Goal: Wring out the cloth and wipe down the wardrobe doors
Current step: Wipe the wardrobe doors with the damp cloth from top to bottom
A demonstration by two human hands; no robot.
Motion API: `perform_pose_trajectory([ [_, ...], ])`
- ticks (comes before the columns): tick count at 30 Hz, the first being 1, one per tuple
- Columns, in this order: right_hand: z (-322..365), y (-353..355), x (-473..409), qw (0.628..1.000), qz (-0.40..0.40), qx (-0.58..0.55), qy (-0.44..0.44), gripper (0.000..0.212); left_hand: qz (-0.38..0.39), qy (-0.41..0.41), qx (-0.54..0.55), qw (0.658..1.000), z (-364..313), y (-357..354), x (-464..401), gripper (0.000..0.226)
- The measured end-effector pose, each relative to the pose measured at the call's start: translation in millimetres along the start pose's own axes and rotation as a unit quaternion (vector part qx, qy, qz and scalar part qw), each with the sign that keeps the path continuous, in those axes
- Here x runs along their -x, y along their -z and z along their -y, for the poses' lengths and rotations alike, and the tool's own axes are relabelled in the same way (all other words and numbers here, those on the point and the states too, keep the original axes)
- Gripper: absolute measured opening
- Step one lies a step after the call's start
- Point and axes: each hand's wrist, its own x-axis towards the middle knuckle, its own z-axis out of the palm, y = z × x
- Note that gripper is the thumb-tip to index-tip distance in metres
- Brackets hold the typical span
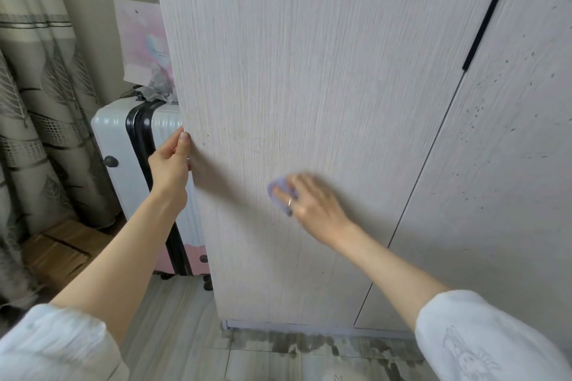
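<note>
A pale wood-grain wardrobe door (309, 86) fills the middle of the view, with a second door (501, 195) to its right, speckled with dark spots. My left hand (170, 161) grips the left edge of the near door, thumb on the front face. My right hand (309, 204) presses a small purple cloth (277, 189) flat against the door's lower middle. That hand is motion-blurred. Most of the cloth is hidden under my fingers.
A long black handle (492, 9) runs along the gap between the doors. A white suitcase (114, 145) with a black band stands left of the wardrobe, with a curtain (34, 102) and cardboard box (58, 250) beyond it. The tiled floor (173, 318) lies below.
</note>
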Motion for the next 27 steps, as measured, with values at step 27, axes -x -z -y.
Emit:
perform_pose_trajectory([
  [27,4.3,33.5,-110.9,0.980,-0.142,-0.008,-0.136,0.036,0.042,0.008,0.025,0.999,2.2,6.2,1.5,0.037],
])
